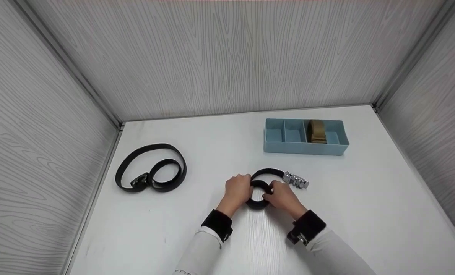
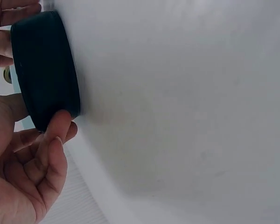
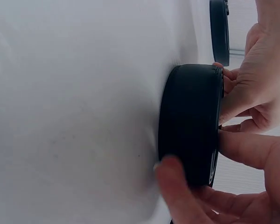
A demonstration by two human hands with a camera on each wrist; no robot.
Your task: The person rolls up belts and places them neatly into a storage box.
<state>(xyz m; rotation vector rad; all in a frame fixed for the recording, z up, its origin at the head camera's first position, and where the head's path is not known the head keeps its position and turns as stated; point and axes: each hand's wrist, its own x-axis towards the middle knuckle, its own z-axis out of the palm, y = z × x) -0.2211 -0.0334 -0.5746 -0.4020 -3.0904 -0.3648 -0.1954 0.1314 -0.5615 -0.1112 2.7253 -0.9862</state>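
Standing on its edge on the worktop (image 1: 365, 214), a half-coiled black belt (image 1: 256, 205) is pinched by the left grip (image 1: 238, 189) and, opposite, by the right grip (image 1: 284, 196). Beyond, its loose end is tipped by a silver buckle (image 1: 296, 180). To the left, a second black belt (image 1: 168, 187) is laid in loops. Farther back, a tan belt (image 1: 317, 130) is held in a blue tray (image 1: 303, 148).

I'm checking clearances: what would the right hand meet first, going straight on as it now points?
The right hand would first meet the coiled, smooth black belt it pinches. Beyond that coil, the left hand looks close, though depth is hard to judge.
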